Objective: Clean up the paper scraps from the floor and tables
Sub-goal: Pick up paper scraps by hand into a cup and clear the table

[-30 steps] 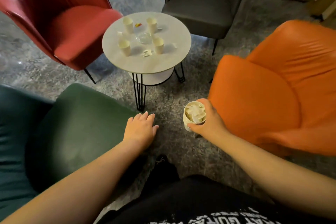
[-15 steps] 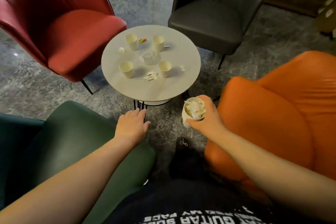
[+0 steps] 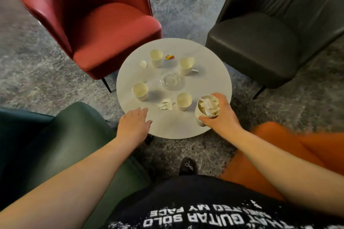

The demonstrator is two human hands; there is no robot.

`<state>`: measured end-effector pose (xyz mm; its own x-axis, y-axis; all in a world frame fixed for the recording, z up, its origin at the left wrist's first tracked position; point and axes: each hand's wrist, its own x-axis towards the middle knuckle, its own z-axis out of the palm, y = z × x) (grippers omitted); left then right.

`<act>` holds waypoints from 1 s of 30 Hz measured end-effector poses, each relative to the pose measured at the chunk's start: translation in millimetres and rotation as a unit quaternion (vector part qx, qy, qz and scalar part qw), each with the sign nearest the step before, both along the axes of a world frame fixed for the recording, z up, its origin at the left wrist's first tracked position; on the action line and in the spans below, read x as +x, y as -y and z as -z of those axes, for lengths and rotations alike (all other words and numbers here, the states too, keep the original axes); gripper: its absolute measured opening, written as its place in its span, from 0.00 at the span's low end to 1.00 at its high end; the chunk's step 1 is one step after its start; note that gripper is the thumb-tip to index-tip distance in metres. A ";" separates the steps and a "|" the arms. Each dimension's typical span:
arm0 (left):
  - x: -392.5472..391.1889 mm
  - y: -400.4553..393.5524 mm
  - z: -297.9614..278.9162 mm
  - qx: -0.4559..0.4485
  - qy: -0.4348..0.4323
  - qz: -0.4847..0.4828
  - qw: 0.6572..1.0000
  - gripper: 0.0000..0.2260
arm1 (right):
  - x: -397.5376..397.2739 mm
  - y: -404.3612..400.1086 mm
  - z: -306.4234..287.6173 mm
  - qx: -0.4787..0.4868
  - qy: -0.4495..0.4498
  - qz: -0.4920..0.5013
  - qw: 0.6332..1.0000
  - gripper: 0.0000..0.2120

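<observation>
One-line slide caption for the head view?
Right hand holds a scrap-filled cup over the round table; open left hand reaches toward paper scraps.

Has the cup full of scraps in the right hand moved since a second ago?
Yes. The cup of scraps, held by the right hand, went from above the carpet to over the near right edge of the round table.

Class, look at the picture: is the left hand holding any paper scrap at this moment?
No. The left hand lies open with straight fingers at the round table's near edge, short of the white paper scraps.
</observation>
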<state>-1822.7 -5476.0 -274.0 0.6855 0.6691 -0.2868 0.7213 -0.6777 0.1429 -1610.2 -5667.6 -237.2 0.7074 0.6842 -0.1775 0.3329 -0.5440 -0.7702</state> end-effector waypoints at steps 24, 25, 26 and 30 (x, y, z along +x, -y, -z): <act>97.3 -116.4 59.1 -0.041 -0.105 -0.010 0.994 0.36 | 97.3 -61.7 19.4 -0.042 -0.025 0.009 0.999 0.33; 96.9 -120.5 62.6 -0.051 -0.110 -0.005 0.993 0.36 | 97.5 -65.3 21.4 -0.044 -0.028 0.013 0.999 0.33; 95.9 -124.3 66.1 -0.060 -0.111 0.000 0.992 0.35 | 97.9 -69.0 23.7 -0.045 -0.032 0.018 0.998 0.34; 93.7 -137.0 75.0 -0.087 -0.089 0.018 0.992 0.32 | 100.0 -78.9 31.5 -0.048 -0.044 0.042 0.997 0.34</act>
<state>-1729.0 -5339.0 -349.0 0.6360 0.5752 -0.5144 0.7216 -0.6796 0.1323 -1510.2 -5588.7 -268.7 0.7405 0.5994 -0.3040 0.2155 -0.6402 -0.7373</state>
